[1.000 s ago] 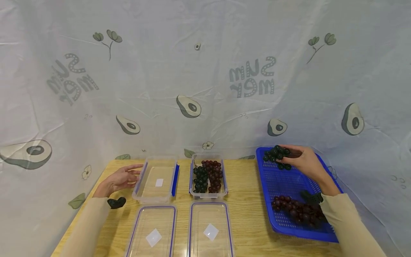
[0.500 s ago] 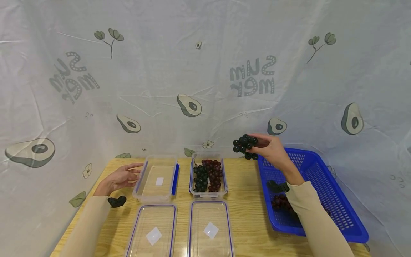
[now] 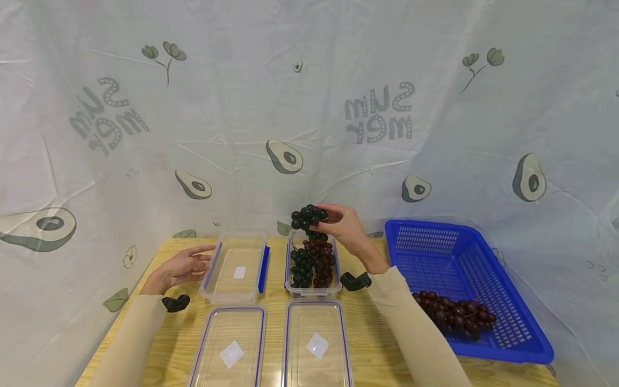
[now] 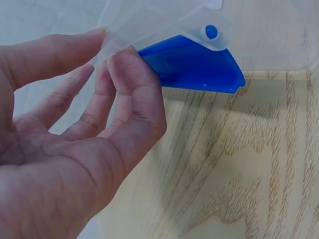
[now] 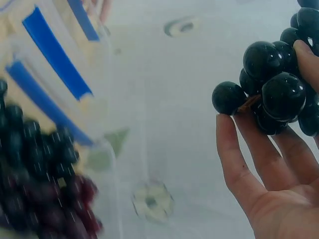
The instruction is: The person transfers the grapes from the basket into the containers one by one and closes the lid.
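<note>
My right hand (image 3: 345, 228) pinches a bunch of dark green grapes (image 3: 307, 215) above the back edge of the right clear container (image 3: 314, 293). Close up in the right wrist view, the thumb and fingertips press into the grapes (image 5: 271, 84). Inside that container lie another dark green bunch (image 3: 302, 269) and a dark red bunch (image 3: 324, 263). At the left clear container (image 3: 229, 295), my left hand (image 3: 186, 267) holds the side by its corner. Seen from the left wrist, the thumb is at the rim and a bent finger touches the blue latch flap (image 4: 192, 64).
A blue basket (image 3: 450, 263) on the right holds dark red grapes (image 3: 454, 314). Two clear lids, the left lid (image 3: 229, 328) and the right lid (image 3: 317, 322), lie in front of the containers. A printed curtain (image 3: 338, 177) hangs behind the wooden table (image 3: 372, 344).
My right hand has carried the dark green grapes leftward from the blue basket to above the right container. The left hand has stayed at the left container.
</note>
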Demonstrator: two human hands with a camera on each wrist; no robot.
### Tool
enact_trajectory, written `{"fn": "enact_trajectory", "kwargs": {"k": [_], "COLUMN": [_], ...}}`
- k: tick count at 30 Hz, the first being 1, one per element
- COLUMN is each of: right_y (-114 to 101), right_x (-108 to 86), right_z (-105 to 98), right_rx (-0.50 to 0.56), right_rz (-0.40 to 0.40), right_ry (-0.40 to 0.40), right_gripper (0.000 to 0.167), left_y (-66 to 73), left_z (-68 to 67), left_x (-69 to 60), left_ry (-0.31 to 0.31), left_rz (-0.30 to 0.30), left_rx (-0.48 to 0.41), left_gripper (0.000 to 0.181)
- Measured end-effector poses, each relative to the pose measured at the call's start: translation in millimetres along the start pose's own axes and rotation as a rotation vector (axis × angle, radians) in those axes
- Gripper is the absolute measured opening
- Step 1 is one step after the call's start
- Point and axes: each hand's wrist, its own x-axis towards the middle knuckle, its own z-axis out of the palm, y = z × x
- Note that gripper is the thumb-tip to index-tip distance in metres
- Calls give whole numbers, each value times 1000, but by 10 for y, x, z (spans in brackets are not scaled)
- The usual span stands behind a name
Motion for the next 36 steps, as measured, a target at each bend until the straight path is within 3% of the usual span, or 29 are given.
{"fn": "enact_trajectory", "kwargs": {"k": [6,13,22,26,36], "right_y": [120,280,404,471,588], "right_x": [111,197,260,282,266], "right_z": [513,1019,1444,1628,2122], "right_rx": [63,273,624,644,655], "right_rz": [29,204,375,419,487], "right_ry": [-27,-42,-43,-24,29], "right_gripper": [56,62,66,68,46], "left_y": [-23,-19,-25,-1,-5], "left_z": [-24,3,45,29,19], "left_x": [-14,-18,40,29,0], "left_ry": [-10,2,12,12,16], "left_rz": [-7,4,8,8,13], "left_rx": [-1,22,36,21,17], "left_gripper": [76,76,73,73,74]}}
